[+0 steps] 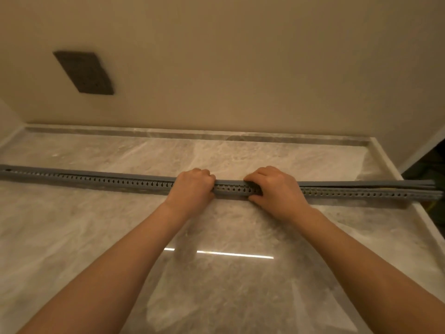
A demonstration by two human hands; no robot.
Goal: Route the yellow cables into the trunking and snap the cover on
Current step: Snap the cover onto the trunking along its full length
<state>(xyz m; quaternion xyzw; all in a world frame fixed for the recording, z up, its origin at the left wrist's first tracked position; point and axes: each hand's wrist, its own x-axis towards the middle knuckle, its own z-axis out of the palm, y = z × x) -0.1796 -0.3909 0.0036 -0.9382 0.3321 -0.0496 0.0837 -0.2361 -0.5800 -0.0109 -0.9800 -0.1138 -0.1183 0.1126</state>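
Note:
A long grey slotted trunking point(108, 181) lies across the marble counter from the left edge to the right. Its grey cover point(230, 182) sits along the top; towards the right end point(409, 183) the cover stands slightly lifted off the channel. My left hand point(193, 189) grips the trunking near its middle, fingers curled over the cover. My right hand point(274, 189) grips it just to the right, fingers over the top and thumb on the near side. A faint yellowish line shows inside the gap at the right point(375, 188); the yellow cables are otherwise hidden.
The marble counter point(216, 273) has a raised rim at the back and right point(382, 155). A beige wall rises behind with a dark rectangular plate point(84, 72) on it. The trunking's right end overhangs the counter edge beside a dark gap.

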